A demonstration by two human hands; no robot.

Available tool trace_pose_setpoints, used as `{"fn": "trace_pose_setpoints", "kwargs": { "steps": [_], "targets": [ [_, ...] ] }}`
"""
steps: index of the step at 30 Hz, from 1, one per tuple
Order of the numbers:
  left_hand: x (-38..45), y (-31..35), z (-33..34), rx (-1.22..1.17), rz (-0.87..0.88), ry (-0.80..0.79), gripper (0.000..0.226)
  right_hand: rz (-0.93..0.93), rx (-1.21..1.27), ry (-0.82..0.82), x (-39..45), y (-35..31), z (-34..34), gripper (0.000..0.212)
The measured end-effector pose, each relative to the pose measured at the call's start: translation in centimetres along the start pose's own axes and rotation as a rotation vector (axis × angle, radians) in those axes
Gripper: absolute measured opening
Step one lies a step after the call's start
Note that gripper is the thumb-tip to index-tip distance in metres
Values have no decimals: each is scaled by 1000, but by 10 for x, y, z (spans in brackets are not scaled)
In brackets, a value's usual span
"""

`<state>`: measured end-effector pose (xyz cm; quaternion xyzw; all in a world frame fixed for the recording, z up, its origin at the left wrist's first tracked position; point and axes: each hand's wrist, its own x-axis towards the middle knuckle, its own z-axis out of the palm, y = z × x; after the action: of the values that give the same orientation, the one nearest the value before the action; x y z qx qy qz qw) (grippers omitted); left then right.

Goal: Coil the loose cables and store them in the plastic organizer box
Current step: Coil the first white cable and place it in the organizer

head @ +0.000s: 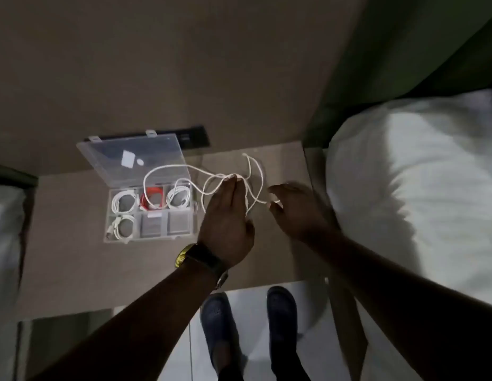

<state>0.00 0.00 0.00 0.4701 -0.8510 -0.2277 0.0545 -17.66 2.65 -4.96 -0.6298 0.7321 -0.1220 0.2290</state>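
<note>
**One loose white cable in two hands, four coils boxed**

Three white coiled cables point(124, 202) and one red coil point(152, 198) sit in separate compartments of the clear organizer box point(150, 237); two front compartments hold no cable. Its lid point(129, 158) stands open against the wall. The single loose cable point(168, 169) is thin, white and tangled in slack loops, running roughly left to right above the brown tabletop point(74, 257), from over the box to between the hands. The left hand point(227, 218) has its fingers straight and together, loops draped round the fingertips. The blurred right hand point(293, 210) pinches the cable's near end between thumb and finger
</note>
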Motion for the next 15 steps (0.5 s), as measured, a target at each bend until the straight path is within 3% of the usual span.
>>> {"fn": "trace_pose_setpoints", "kwargs": {
  "steps": [6,10,12,15],
  "targets": [
    [-14,-9,51,-53,-27,-65,77,-25,-236,-88,18,31,54,41],
    [-16,-14,69,-62,-57,-84,75,44,-380,-150,15,40,61,29],
    [-16,-12,74,-138,-98,-99,70,133,-232,-142,8,42,56,22],
    [-8,6,72,-419,-270,-188,52,392,432,-107,-14,29,30,11]
  ]
}}
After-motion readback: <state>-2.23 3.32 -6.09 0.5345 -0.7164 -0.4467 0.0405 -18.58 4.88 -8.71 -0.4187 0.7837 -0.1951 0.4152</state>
